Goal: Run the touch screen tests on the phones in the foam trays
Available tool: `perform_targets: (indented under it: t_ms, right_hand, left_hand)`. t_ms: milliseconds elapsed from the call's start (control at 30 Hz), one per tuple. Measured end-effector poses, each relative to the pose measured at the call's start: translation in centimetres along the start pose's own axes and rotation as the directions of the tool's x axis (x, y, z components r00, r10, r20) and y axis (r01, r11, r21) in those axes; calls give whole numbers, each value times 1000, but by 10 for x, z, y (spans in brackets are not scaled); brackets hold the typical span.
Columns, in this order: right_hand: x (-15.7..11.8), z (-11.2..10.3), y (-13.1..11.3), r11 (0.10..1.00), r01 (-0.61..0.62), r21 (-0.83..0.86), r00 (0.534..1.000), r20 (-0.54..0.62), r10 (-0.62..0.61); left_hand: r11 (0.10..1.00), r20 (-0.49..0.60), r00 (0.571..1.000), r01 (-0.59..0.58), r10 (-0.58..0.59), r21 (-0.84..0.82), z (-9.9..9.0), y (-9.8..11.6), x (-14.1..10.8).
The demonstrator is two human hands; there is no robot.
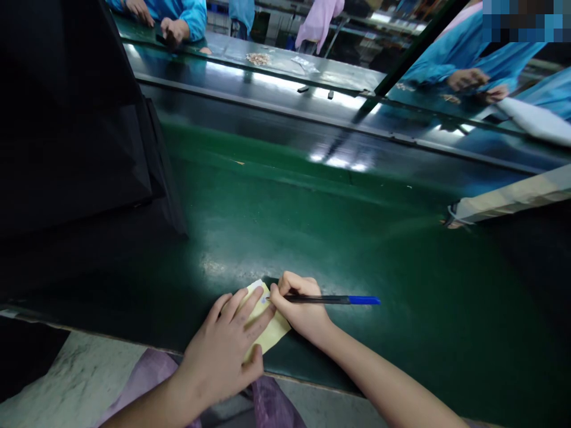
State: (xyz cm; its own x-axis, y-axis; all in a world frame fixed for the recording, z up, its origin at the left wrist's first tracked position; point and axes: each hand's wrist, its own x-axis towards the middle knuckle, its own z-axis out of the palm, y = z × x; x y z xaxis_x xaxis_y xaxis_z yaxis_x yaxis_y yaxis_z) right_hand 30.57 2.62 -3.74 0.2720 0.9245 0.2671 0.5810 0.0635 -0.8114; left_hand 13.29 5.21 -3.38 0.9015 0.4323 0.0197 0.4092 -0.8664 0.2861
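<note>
A small yellow sheet of paper (275,334) lies near the front edge of the green tabletop (285,220). My left hand (229,336) rests flat across it with the fingers spread, covering much of its left side. Pinched in my right hand (303,300) is a pen (336,299) with a dark barrel and a blue cap on its rear end. The pen tip meets the paper's upper part, beside small bluish marks. My right fingers hide part of the barrel.
A large black object (89,148) stands at the left. A pale beam (513,193) juts in from the right. Beyond the green surface runs a dark conveyor-like strip (267,113). Across it, people in blue sleeves (464,53) work near piles of small parts (259,59).
</note>
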Motion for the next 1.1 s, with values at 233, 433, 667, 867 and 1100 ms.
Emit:
perform_targets:
  t_ms: [233, 433, 667, 867, 1100]
  right_hand:
    - [0, 0, 0, 1000, -9, -9, 1000, 2, 9]
    - [0, 1, -1, 1000, 7, -5, 1000, -6, -7]
    - [0, 1, 1, 1000, 1, -6, 1000, 8, -1]
    - [0, 0, 0, 1000, -11, 4, 1000, 20, 11]
    - [0, 0, 0, 1000, -30, -1, 999, 30, 30]
  left_hand:
    - [1000, -25, 1000, -9, 9, 7, 0, 0, 1]
    - [1000, 6, 1000, 2, -2, -12, -1, 0, 1]
    - [1000, 0, 1000, 2, -2, -10, 1, -1, 0]
    - [1000, -23, 1000, -5, 5, 10, 1, 0, 2]
    - [1000, -22, 1000, -8, 8, 14, -1, 0, 2]
